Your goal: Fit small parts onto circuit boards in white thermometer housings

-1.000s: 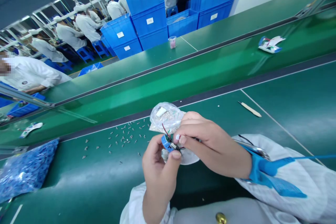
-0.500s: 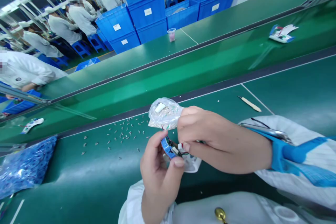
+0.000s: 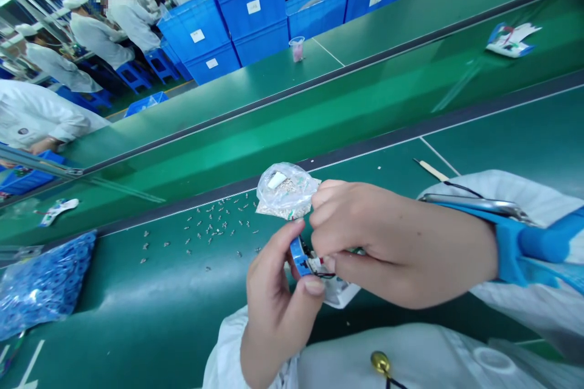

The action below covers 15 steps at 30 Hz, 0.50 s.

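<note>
My left hand [image 3: 276, 301] pinches a blue ring-shaped plastic part [image 3: 300, 257] between thumb and fingers. Inside the ring some electronics show, with dark and red wires. My right hand [image 3: 360, 237] is closed at the ring's open side, its thumb and forefinger gripping a small white wire connector [image 3: 316, 264]; the fingers partly cover it. Below both hands a white plastic housing [image 3: 342, 293] shows, mostly hidden behind them. Just beyond the fingers lies a clear plastic bag [image 3: 285, 194] of tiny pale parts.
Several small metal pieces [image 3: 219, 222] are scattered left of the bag. A bag of blue parts [image 3: 45, 282] lies far left, a pale-handled tool [image 3: 433, 170] at right. White-and-blue assemblies [image 3: 511, 40] sit on the green belt [image 3: 255, 149]. Blue crates [image 3: 260, 6] and co-workers stand beyond.
Both hands have shifted slightly right with the blue part, which is turned a little. The view has tilted a bit. The right forearm now covers part of the pale-handled tool.
</note>
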Tool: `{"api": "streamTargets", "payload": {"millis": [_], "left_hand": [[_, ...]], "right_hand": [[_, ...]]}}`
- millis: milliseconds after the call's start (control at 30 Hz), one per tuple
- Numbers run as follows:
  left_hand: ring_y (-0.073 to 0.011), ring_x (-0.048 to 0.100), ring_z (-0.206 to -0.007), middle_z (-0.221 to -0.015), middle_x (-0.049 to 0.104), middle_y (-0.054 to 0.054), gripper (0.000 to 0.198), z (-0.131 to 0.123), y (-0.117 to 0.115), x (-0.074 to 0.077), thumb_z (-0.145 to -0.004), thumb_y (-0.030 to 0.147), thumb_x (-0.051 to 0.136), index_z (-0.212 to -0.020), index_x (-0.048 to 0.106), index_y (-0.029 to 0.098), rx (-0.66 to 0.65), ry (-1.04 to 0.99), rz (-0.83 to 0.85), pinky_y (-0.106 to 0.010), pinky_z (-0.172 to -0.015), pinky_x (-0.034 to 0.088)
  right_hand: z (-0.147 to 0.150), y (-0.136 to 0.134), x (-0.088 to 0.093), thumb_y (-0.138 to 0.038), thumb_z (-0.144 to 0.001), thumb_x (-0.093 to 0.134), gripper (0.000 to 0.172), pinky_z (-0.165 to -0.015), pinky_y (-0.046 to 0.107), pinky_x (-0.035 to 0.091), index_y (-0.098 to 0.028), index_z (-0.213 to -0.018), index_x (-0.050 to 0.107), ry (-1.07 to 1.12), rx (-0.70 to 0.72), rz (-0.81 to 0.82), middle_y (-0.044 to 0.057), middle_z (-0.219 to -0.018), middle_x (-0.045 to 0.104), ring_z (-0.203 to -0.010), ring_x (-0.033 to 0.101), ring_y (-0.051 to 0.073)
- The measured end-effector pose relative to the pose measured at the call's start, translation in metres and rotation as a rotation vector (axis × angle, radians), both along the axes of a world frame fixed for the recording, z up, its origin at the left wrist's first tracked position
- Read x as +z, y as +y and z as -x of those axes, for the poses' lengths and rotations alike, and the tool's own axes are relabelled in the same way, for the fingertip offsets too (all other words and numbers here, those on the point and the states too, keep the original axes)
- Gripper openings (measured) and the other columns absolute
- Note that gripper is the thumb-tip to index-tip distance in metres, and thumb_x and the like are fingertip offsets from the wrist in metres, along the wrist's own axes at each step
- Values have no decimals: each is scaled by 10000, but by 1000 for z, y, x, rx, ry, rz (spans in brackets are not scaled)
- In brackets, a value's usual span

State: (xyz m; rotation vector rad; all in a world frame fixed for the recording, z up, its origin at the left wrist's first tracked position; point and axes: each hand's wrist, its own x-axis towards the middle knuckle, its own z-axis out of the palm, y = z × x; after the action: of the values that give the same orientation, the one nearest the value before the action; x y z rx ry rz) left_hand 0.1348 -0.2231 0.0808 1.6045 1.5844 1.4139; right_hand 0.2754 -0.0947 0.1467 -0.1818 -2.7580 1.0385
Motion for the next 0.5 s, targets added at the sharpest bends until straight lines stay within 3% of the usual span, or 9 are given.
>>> {"api": "streamTargets", "payload": {"millis": [133, 333, 500], "left_hand": [[-104, 614, -1063, -1230, 633, 46, 451, 2, -2, 0, -922, 456, 517, -1361, 454, 373, -42, 56, -14, -149, -922, 443], [-142, 586, -1125, -1267, 595, -18, 469, 3, -3, 2, -962, 423, 434, -1413, 361, 317, -75, 236, -26, -203, -955, 441], [-243, 647, -1029, -1226, 587, -133, 533, -5, -7, 8, -960, 410, 388, -1429, 185, 260, -55, 456, 113, -347, -804, 544]], "right_hand": [[1, 1, 4, -104, -797, 452, 306, -637, 309, 262, -150, -504, 376, -80, 40, -56, -12, -504, 387, -530, 268, 107], [4, -2, 7, -121, -802, 473, 306, -633, 309, 275, -152, -506, 404, -187, 20, -99, -8, -517, 404, -539, 300, 113], [6, -7, 6, -141, -805, 471, 300, -660, 327, 280, -157, -509, 428, -253, 4, -99, 18, -566, 428, -601, 355, 138]]}}
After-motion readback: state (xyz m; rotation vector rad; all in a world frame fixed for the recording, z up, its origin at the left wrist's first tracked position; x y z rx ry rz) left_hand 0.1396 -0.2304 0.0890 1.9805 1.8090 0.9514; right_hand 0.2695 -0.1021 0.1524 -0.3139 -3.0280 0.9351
